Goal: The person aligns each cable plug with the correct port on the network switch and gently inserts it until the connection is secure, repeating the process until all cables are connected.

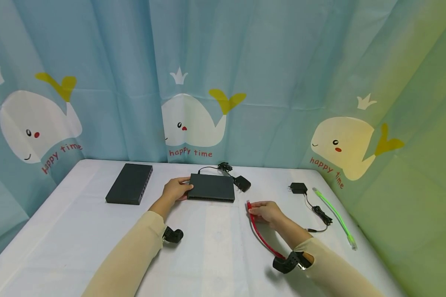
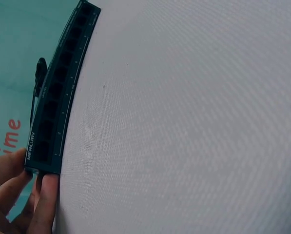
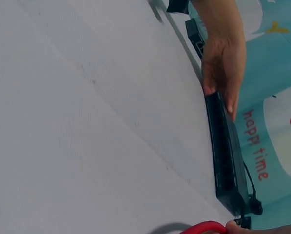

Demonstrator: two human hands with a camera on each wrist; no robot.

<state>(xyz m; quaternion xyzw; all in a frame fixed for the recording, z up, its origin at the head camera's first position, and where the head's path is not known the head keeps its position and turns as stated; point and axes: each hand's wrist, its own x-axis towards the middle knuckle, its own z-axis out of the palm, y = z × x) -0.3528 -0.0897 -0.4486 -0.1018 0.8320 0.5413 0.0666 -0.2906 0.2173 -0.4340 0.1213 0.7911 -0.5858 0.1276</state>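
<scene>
My left hand (image 1: pixel 175 189) grips the left end of a black network switch (image 1: pixel 212 186) near the middle of the table, thumb on top. A row of ports runs along its near side, beside the word MERCURY on the switch (image 2: pixel 55 97) in the left wrist view. To the right of the switch, my right hand (image 1: pixel 269 212) pinches a red network cable (image 1: pixel 259 234) close to its far plug. The cable curves back toward my right wrist. In the right wrist view only a bend of the red cable (image 3: pixel 203 227) and a fingertip show.
Another black switch (image 1: pixel 129 184) lies at the left. A power adapter (image 1: pixel 242 183) with a coiled lead sits behind the middle switch, its lead running to the back. At the right are another adapter (image 1: pixel 299 188) with its lead and a green network cable (image 1: pixel 336 214).
</scene>
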